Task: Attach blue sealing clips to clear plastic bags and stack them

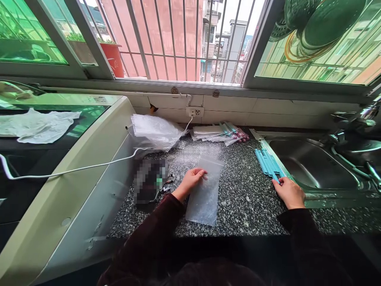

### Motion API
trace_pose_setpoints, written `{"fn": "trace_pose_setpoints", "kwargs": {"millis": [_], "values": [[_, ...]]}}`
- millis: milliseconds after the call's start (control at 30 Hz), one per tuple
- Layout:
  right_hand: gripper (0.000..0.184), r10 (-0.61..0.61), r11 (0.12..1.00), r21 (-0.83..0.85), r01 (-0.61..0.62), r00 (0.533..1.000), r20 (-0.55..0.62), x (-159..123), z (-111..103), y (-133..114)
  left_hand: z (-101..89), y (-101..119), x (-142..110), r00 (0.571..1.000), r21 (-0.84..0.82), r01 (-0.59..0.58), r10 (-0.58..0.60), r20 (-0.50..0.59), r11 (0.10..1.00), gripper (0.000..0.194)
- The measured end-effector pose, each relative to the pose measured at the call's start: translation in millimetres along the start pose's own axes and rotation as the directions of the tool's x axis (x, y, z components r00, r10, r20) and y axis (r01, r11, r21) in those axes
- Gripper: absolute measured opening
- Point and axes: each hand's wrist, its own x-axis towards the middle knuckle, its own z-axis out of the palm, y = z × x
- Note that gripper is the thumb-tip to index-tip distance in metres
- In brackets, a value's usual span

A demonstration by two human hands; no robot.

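Observation:
A clear flat plastic bag (204, 202) lies on the speckled counter (238, 198), its top edge pointing toward the wall. My left hand (192, 180) pinches this bag near its upper left side, thumb and fingers closed on the film. Over by the sink, my right hand (288, 192) grips the near end of one light-blue plastic stick (276, 178). That stick belongs to a small bunch of light-blue sticks (266, 162) lying side by side at the sink's left edge. What exactly the sticks are, I cannot tell.
Filled clear bags with blue and pink sticks (229, 133) lie at the back, beside a pile of plastic bags (156, 131). A blurred dark object (150, 180) sits left. A white cable (89, 169) runs to the socket (195, 112). The steel sink (309, 163) is right.

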Motion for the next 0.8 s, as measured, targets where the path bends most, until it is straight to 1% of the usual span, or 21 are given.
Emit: {"fn": "trace_pose_setpoints", "kwargs": {"millis": [100, 167, 333, 433, 500, 600, 667, 800], "values": [[0.029, 0.017, 1.000, -0.018, -0.017, 1.000, 0.004, 1, -1, -1, -0.2, 0, 0, 1.000, 0.003, 0.000, 0.000, 0.003, 1.000, 0.032], [0.027, 0.007, 1.000, -0.012, -0.007, 1.000, -0.027, 1, -1, 1, -0.5, 1, 0, 1.000, -0.001, 0.002, -0.002, 0.008, 1.000, 0.032], [0.026, -0.015, 0.999, 0.028, 0.021, 0.980, -0.199, 0, -3, 7, -1.7, 0, 0, 1.000, -0.001, 0.002, -0.002, 0.003, 1.000, 0.031], [0.023, -0.044, 0.996, 0.062, 0.063, 0.961, -0.273, -1, -8, 3, -2.0, 1, 0, 1.000, 0.027, 0.014, -0.014, -0.010, 1.000, 0.029], [0.022, -0.092, 0.989, 0.083, 0.122, 0.948, -0.304, -1, -12, -4, -2.1, 1, -1, 0.999, 0.028, 0.030, -0.030, -0.016, 0.999, 0.027], [0.023, -0.203, 0.962, 0.104, 0.252, 0.916, -0.347, 1, -16, -22, -2.5, 1, -1, 0.998, 0.012, 0.064, -0.064, -0.015, 0.998, 0.026], [0.024, -0.289, 0.927, 0.116, 0.356, 0.878, -0.381, 2, -18, -38, -3.1, 0, 0, 0.997, 0.000, 0.077, -0.077, -0.013, 0.997, 0.026], [0.026, -0.464, 0.816, 0.129, 0.563, 0.772, -0.434, 1, -19, -74, -4.8, 0, 1, 0.997, -0.017, 0.076, -0.077, -0.018, 0.997, 0.025]]}}
